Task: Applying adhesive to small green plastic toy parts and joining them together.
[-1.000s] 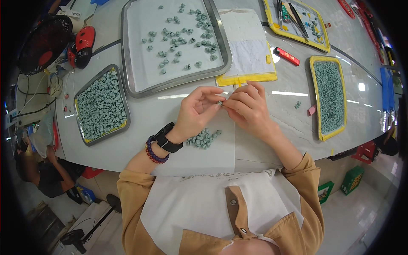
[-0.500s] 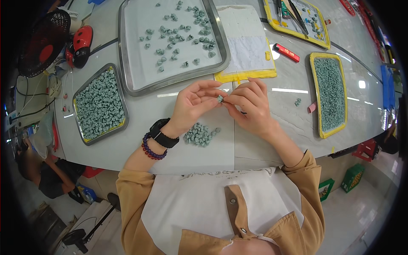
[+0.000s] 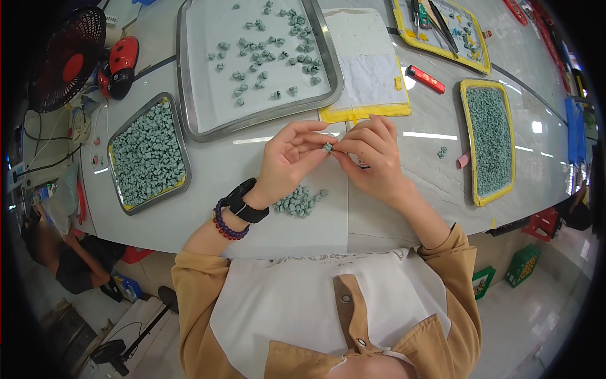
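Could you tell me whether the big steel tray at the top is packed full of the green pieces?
No, the big steel tray holds only scattered green pieces, with most of its white liner bare.

A single head-worn fisheye view looks steeply down from above the person's chest onto the pale surface (image 3: 189, 215), close over both hands, its straight edges bowing near the rim.

small grey-green piece (image 3: 327, 146) mostly hidden between fingertips, its shape too small to tell, top trays cut off

small grey-green piece (image 3: 327, 146) | pinched between both hands' fingertips | above the white table
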Motion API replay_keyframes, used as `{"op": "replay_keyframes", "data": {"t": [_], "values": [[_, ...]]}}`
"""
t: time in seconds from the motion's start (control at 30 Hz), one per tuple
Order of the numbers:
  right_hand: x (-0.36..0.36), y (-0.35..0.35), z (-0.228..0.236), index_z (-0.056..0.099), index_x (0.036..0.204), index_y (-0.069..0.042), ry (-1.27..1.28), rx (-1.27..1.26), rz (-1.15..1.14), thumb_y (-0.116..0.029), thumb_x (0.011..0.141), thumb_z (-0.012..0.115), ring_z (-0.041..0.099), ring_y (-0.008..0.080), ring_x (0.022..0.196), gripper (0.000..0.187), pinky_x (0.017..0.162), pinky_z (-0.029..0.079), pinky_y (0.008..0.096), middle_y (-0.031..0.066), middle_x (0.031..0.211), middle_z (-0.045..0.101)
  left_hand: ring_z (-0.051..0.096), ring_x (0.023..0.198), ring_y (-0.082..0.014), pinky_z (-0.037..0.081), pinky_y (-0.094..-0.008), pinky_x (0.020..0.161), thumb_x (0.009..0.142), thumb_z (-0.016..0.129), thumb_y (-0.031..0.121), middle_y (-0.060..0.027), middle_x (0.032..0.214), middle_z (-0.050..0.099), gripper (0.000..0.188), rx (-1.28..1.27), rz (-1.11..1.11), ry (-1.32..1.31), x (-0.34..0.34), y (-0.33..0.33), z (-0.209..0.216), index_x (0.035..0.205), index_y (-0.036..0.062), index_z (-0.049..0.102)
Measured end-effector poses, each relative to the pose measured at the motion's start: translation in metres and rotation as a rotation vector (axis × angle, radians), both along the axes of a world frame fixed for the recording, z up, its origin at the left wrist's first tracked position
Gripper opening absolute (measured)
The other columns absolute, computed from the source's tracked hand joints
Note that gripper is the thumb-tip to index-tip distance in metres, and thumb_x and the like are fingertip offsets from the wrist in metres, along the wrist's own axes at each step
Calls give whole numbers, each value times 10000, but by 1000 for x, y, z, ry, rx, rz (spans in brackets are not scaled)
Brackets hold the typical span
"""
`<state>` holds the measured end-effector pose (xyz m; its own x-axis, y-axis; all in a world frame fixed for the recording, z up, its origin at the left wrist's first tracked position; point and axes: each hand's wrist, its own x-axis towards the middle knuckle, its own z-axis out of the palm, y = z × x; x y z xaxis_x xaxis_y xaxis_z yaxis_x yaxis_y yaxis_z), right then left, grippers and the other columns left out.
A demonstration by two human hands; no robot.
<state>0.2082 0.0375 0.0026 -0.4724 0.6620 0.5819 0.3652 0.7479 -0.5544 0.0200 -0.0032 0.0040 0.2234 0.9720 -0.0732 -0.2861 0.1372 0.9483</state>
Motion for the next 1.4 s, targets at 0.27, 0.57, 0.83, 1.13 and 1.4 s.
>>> {"op": "replay_keyframes", "data": {"t": [0.27, 0.57, 0.83, 1.13, 1.4], "values": [[1, -1, 2, 638, 809, -103, -7, -13, 8, -35, 618, 747, 527, 203, 784, 230, 803, 380, 368, -11, 776, 590, 589, 1088, -192, 484, -296, 934, 843, 526, -124, -172, 1120, 611, 383, 62, 45, 48, 4, -8, -3, 1210, -36, 461], [-1, -2, 1, 642, 800, -94, -4, -7, 13, -15, 610, 743, 530, 199, 775, 229, 787, 382, 357, -8, 776, 595, 594, 1080, -193, 492, -290, 923, 847, 521, -122, -173, 1116, 616, 383, 95, 77, 168, 6, -12, -2, 1218, -45, 458], [-2, -4, 3, 647, 790, -81, -6, -53, 35, 25, 588, 721, 549, 193, 776, 239, 774, 385, 343, 2, 781, 606, 617, 1043, -179, 497, -298, 917, 838, 542, -100, -133, 1092, 624, 329, 161, 135, 215, 11, -12, -3, 1163, -49, 525], [0, -1, 11, 630, 917, -75, 35, -23, 4, -6, 628, 717, 536, 217, 811, 309, 786, 382, 356, 27, 851, 589, 614, 1017, -188, 488, -315, 930, 868, 520, -68, -141, 1086, 623, 240, -16, 68, -62, 2, 2, 3, 1102, -47, 568], [10, 7, 3, 591, 1066, -56, 87, -8, -101, -7, 689, 678, 526, 260, 862, 390, 796, 379, 361, 76, 930, 574, 616, 1012, -234, 483, -326, 940, 913, 486, 22, -149, 1076, 622, 201, -349, -99, -478, -15, 3, 1, 1083, -22, 584]]}}
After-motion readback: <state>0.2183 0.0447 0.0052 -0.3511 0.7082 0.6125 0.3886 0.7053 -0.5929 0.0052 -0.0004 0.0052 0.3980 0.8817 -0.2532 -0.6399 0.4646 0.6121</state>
